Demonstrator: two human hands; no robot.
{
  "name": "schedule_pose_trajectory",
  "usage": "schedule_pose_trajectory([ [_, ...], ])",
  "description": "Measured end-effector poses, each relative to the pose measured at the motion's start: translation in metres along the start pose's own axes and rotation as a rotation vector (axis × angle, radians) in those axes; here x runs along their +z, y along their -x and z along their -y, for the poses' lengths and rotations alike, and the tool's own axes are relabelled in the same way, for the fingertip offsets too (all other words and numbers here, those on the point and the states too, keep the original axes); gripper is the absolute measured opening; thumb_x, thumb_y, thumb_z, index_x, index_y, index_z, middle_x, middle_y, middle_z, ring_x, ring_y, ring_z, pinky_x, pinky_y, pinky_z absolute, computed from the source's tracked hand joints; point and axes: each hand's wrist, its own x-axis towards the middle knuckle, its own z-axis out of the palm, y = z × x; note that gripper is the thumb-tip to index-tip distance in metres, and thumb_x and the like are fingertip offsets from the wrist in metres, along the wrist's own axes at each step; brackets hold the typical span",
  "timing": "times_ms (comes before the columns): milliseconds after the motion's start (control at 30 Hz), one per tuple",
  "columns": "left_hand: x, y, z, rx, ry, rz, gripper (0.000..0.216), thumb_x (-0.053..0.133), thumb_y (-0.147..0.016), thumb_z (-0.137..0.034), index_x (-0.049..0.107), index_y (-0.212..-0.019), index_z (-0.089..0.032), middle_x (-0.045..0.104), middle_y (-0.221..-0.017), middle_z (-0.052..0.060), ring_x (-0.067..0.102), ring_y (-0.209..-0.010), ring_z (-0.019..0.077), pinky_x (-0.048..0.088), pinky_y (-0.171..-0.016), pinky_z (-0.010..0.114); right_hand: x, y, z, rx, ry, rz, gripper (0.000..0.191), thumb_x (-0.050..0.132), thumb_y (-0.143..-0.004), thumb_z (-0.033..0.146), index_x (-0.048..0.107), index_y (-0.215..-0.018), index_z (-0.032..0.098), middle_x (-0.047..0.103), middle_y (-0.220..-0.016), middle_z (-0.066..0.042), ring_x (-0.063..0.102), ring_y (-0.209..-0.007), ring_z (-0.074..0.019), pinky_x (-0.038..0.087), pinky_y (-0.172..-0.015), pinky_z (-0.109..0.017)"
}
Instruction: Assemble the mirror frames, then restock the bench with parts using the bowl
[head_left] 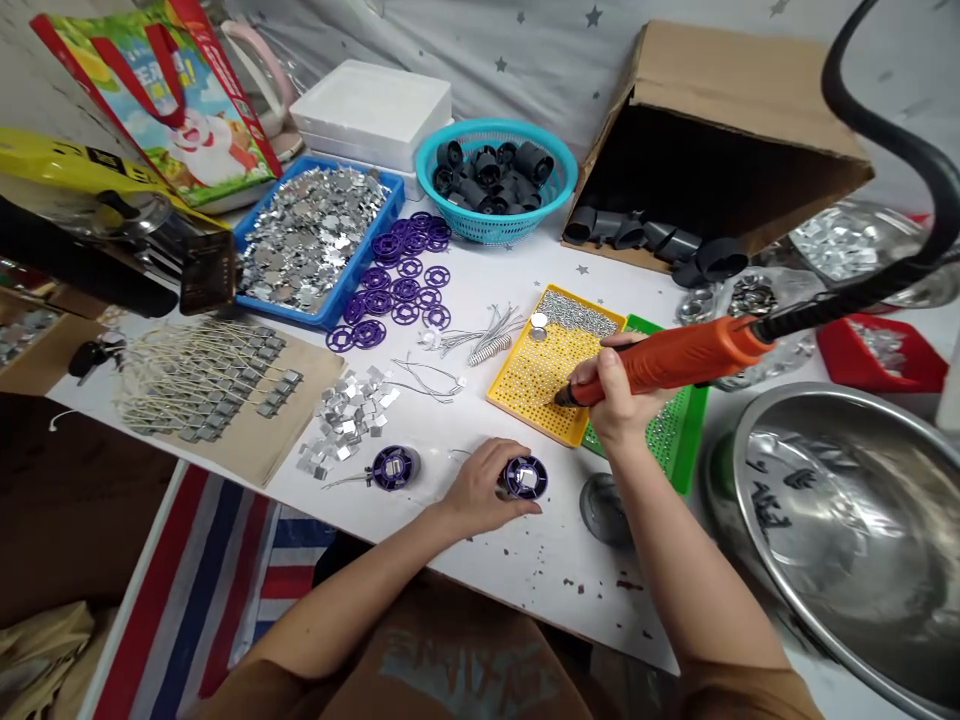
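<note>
On our desk (427, 425): one purple part (526, 478), in our left hand (484, 490); one orange driver (682, 358), in our right hand (619, 400), tip at yellow tray (534, 423); green tray (694, 440), adjoining; one blue basket (495, 228), black cylinders (534, 163) within.

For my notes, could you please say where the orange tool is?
Right of centre in the head view, the right hand holds the orange tool, its tip at the yellow tray.

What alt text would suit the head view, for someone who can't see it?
A person's right grip holds an orange tool, its tip at a yellow tray, while the left grip holds a purple-topped part. Around them are purple rings, a turquoise basket of black parts and a steel bowl.
</note>
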Motion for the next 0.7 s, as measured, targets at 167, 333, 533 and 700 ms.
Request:
schedule_pose_trajectory([
  [167,0.005,-0.003,0.002,0.011,0.003,-0.029,0.063,0.082,-0.065,-0.047,0.057,-0.116,-0.021,0.064,-0.109,0.009,0.061,-0.103,0.0255,0.052,-0.091,0.041,0.002,0.002,-0.002,0.025,0.01,0.0,0.024,0.063,-0.079,0.041,0.05,-0.09,0.024,0.05,-0.05,0.008,0.052,-0.042,-0.0136,0.047,-0.045,-0.03],
  [333,0.007,-0.004,0.002,0.015,0.002,-0.037,0.068,0.082,-0.062,-0.051,0.055,-0.118,-0.021,0.063,-0.111,0.01,0.06,-0.104,0.0264,0.051,-0.092,0.043,0.001,0.004,-0.005,0.051,-0.008,0.013,0.026,0.065,-0.077,0.043,0.049,-0.085,0.023,0.05,-0.049,0.007,0.053,-0.042,-0.0142,0.048,-0.047,-0.032],
  [533,0.006,-0.002,0.004,0.061,0.007,-0.094,0.057,0.078,-0.069,-0.05,0.054,-0.112,-0.019,0.063,-0.103,0.01,0.06,-0.101,0.0259,0.052,-0.088,0.043,-0.003,0.001,0.015,-0.026,-0.022,0.033,0.021,0.061,-0.081,0.038,0.052,-0.093,0.025,0.051,-0.051,0.007,0.052,-0.043,-0.0143,0.047,-0.047,-0.032],
  [700,0.006,-0.001,0.006,0.06,0.036,-0.089,0.056,0.076,-0.07,-0.052,0.055,-0.11,-0.019,0.063,-0.105,0.011,0.06,-0.101,0.0257,0.05,-0.09,0.043,-0.011,0.016,0.067,-0.049,-0.096,0.097,0.018,0.06,-0.083,0.036,0.053,-0.095,0.026,0.051,-0.052,0.006,0.049,-0.042,-0.0141,0.047,-0.046,-0.033],
])
